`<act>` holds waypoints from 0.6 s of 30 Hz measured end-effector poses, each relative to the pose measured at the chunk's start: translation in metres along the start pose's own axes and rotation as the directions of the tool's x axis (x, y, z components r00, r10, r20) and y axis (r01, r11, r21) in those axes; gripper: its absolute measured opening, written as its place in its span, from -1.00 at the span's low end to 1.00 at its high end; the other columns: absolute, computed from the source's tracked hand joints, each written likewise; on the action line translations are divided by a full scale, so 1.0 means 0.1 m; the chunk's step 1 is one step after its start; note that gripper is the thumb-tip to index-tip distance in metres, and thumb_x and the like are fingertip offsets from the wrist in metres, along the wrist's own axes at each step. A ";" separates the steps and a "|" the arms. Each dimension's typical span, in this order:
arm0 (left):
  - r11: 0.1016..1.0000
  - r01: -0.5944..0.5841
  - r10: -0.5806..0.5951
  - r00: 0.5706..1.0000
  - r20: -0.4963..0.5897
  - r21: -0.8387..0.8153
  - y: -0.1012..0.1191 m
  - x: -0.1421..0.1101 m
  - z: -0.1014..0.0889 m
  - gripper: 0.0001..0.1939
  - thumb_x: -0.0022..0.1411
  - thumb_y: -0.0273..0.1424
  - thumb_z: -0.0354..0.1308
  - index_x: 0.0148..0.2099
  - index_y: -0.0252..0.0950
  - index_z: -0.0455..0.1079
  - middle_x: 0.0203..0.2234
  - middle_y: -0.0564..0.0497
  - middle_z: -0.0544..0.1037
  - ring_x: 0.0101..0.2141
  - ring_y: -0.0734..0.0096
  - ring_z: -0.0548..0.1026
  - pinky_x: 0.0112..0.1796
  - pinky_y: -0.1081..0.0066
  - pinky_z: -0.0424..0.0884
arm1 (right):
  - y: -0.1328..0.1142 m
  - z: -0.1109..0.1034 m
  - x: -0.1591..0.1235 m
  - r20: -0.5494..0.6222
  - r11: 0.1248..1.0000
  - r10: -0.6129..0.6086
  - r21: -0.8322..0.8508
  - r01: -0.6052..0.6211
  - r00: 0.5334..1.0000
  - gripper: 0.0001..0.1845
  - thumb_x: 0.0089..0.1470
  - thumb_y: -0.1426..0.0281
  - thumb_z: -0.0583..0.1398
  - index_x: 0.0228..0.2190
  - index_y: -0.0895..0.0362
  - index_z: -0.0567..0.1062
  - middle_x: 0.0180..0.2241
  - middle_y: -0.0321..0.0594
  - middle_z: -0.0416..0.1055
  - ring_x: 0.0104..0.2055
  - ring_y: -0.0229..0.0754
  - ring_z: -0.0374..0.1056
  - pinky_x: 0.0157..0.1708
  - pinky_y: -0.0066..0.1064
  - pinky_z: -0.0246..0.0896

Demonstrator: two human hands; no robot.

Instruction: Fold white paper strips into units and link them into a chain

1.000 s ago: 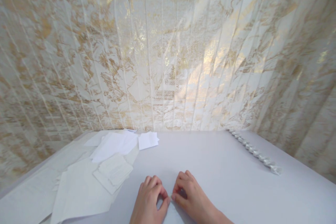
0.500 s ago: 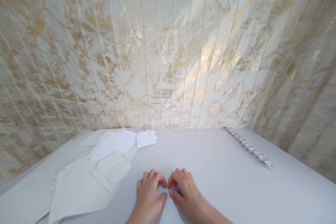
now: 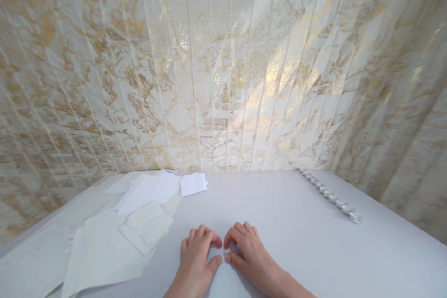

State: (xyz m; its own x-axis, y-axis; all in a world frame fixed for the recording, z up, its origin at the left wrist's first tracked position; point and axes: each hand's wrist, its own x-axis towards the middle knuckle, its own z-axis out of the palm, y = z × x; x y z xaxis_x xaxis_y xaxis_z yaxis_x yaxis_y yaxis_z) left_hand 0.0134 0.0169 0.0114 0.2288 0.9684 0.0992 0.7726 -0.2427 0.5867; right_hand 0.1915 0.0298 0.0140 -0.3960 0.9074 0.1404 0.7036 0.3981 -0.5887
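Close to the front of the table, my left hand [image 3: 200,253] and my right hand [image 3: 247,249] face each other, fingertips nearly meeting. Between my wrists shows a pale sheet of thin paper [image 3: 225,281], and its far end comes up to my thumbs and curled forefingers. Both hands seem to pinch it there, thumb below and fingers above. The pinched edge is mostly covered by my fingertips, and the sheet's near end runs out of the bottom of the picture.
Loose white and off-white paper sheets [image 3: 101,251] overlap on the left of the white table [image 3: 296,233]. A small folded white paper [image 3: 193,184] lies behind my hands. A silvery, beaded-looking strip [image 3: 330,195] lies at the right. A gold-patterned curtain [image 3: 223,79] hangs along the back.
My fingertips have drawn slightly apart, leaving a wider gap between the hands. The right hand has shifted a little to the right. The papers and the strip stay put.
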 end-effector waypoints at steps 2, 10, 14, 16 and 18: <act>1.000 -0.022 0.022 1.000 -0.006 0.009 -0.03 -0.01 0.02 -0.81 0.08 -0.53 0.11 -0.24 -0.19 0.41 -0.20 0.01 0.51 -0.08 0.15 0.40 -0.08 0.21 0.19 | 0.02 0.01 -0.01 -0.009 1.000 -0.010 0.023 0.010 1.000 -0.79 -0.02 0.57 0.28 -0.31 0.07 0.50 -0.27 -0.31 0.42 -0.13 -0.11 0.25 -0.10 -0.30 0.02; 0.975 -0.223 0.224 0.970 -0.092 0.023 -0.18 -0.05 0.13 -0.78 0.04 -0.64 0.19 -0.32 -0.21 0.38 -0.30 0.03 0.50 -0.19 0.20 0.40 -0.17 0.29 0.22 | 0.07 0.03 -0.01 0.003 0.989 -0.049 0.140 0.048 0.999 -0.78 -0.10 0.60 0.38 -0.38 0.12 0.54 -0.34 -0.31 0.44 -0.18 -0.14 0.28 -0.13 -0.34 0.06; 0.969 -0.244 0.245 0.963 -0.115 0.027 -0.15 -0.06 0.14 -0.77 0.02 -0.68 0.17 -0.38 -0.23 0.34 -0.36 0.07 0.50 -0.24 0.24 0.41 -0.21 0.31 0.21 | 0.07 0.02 -0.02 -0.001 0.981 -0.069 0.184 0.068 0.998 -0.78 -0.12 0.61 0.38 -0.39 0.13 0.55 -0.37 -0.31 0.46 -0.21 -0.14 0.29 -0.12 -0.32 0.06; 0.969 -0.246 0.246 0.962 -0.120 0.021 -0.14 -0.07 0.14 -0.77 0.05 -0.68 0.16 -0.39 -0.23 0.34 -0.38 0.08 0.51 -0.26 0.24 0.42 -0.22 0.31 0.21 | 0.07 0.02 -0.03 -0.005 0.975 -0.083 0.207 0.082 0.997 -0.76 -0.12 0.66 0.33 -0.39 0.13 0.55 -0.38 -0.32 0.47 -0.22 -0.15 0.29 -0.12 -0.33 0.07; 0.974 -0.226 0.224 0.966 -0.127 0.000 -0.13 -0.08 0.14 -0.77 0.05 -0.68 0.16 -0.38 -0.22 0.35 -0.40 0.10 0.51 -0.28 0.26 0.43 -0.23 0.31 0.21 | 0.07 0.01 -0.03 -0.003 0.971 -0.099 0.219 0.098 0.995 -0.75 -0.09 0.69 0.28 -0.39 0.12 0.55 -0.39 -0.32 0.48 -0.23 -0.16 0.31 -0.10 -0.33 0.07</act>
State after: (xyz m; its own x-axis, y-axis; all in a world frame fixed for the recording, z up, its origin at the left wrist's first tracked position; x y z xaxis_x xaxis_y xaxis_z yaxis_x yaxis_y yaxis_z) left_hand 0.0096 0.0115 -0.0084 0.3186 0.8888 0.3296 0.7012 -0.4549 0.5490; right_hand 0.1971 0.0293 0.0082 -0.4624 0.8638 0.2003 0.5152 0.4456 -0.7322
